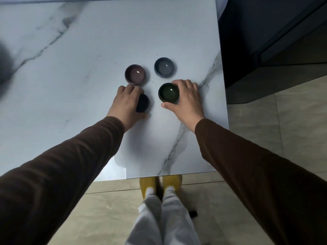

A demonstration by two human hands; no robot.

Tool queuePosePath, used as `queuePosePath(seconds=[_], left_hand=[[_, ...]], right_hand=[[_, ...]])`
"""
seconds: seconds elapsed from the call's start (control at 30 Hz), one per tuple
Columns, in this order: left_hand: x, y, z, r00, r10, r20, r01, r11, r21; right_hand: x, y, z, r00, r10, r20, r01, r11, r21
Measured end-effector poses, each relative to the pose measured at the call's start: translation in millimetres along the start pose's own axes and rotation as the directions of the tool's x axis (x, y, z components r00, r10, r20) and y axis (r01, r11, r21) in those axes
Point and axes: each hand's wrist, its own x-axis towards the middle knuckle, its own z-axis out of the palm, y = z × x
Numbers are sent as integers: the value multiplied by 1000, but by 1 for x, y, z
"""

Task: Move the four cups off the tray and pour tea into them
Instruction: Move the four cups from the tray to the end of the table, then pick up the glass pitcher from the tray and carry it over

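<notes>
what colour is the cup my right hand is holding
Dark green cup, gripped by the right hand; the head view shows it.

**Marble table, tiled floor, dark cabinet**

A white marble-look tabletop [88, 76] with grey veins fills most of the view, its glossy surface catching pale, cool light. Beneath it the floor [256, 138] is laid in large beige tiles with thin grout lines. To the right stands a dark cabinet [274, 41], its front in shadow. A blurred dark shape [4, 66] sits at the left edge.
</notes>
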Motion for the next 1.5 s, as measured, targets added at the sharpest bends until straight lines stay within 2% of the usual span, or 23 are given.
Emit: queuePosePath(seconds=[0.23, 0.53, 0.7, 0.93, 1.3, 1.5], left_hand=[[1, 3, 3, 1000, 19, 0, -19, 1000, 10], [-12, 6, -8, 999, 33, 4, -33, 997, 65], [-38, -7, -37, 998, 44, -43, -41, 997, 68], [-88, -66, -92, 995, 21, -94, -17, 999, 42], [-169, -209, -178, 998, 9, -60, -9, 1000, 11], [-190, -272, -216, 997, -57, -53, 58, 998, 27]], right_hand=[[-2, 1, 3, 1000, 16, 20, -16, 1000, 6], [-3, -12, -5, 996, 52, 72, -43, 991, -130], [-13, -43, -26, 1000, 10, -8, -11, 983, -183], [-40, -131, -17, 993, -112, 38, 117, 977, -176], [-96, -307, 55, 996, -57, 64, 67, 985, -161], [-85, -374, 96, 994, -72, 85, 77, 995, -63]])
